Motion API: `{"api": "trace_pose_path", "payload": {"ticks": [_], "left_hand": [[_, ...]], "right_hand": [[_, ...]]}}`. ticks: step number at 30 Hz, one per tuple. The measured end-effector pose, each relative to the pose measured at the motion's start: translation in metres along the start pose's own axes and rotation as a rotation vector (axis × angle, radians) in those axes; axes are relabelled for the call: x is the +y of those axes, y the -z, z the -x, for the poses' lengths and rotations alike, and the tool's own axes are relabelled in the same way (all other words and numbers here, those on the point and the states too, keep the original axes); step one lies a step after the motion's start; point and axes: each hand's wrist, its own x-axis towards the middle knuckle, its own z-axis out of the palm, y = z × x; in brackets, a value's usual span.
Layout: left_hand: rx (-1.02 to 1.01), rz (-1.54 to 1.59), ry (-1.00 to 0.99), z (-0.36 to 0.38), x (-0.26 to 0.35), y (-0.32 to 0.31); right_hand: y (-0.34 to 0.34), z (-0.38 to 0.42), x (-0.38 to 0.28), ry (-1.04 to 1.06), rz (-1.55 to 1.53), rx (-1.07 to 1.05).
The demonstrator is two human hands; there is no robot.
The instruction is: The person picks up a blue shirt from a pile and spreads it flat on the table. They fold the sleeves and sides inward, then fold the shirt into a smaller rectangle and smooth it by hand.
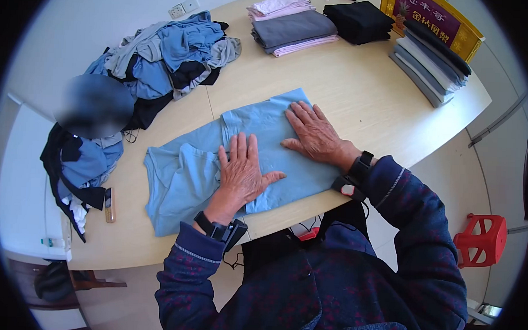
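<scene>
A light blue shirt [188, 174] lies spread on the wooden table [359, 92], partly folded, with its sleeve end toward the left. My left hand [240, 170] presses flat on the shirt's middle, fingers apart. My right hand [314, 132] lies flat on the shirt's right part, fingers spread, near its far edge. Neither hand grips anything. Both wrists carry black bands.
A heap of unfolded blue, grey and black clothes [163, 57] covers the table's left end and hangs over the edge. Folded stacks [295, 29] [359, 20] [430, 63] sit at the far side by a yellow and purple box [435, 19]. A phone [109, 205] lies near left; a red stool [481, 239] stands right.
</scene>
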Motion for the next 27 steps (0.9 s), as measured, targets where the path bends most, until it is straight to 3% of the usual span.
{"api": "trace_pose_path", "payload": {"ticks": [6,12,15,18,21,24,27], "left_hand": [[-0.032,-0.045,0.000,0.010,-0.008,0.008],[0.064,0.138,0.014,-0.032,-0.032,0.055],[0.181,0.284,0.095,-0.068,-0.067,0.048],[0.323,0.170,-0.004,-0.095,-0.092,0.035],[0.119,0.254,0.150,-0.114,-0.095,0.035],[0.060,0.224,0.208,-0.125,-0.090,0.032],[-0.012,0.210,0.117,-0.124,-0.087,0.034]], "right_hand": [[-0.002,0.000,0.001,-0.001,0.023,-0.010],[0.001,0.000,-0.001,-0.014,0.016,-0.008],[0.002,0.000,-0.001,-0.022,-0.002,-0.018],[0.002,0.000,-0.001,-0.025,-0.026,-0.021],[0.006,0.000,-0.002,-0.031,-0.039,-0.029],[0.009,-0.002,-0.003,-0.040,-0.061,-0.047],[0.012,-0.003,-0.004,-0.051,-0.077,-0.065]]}}
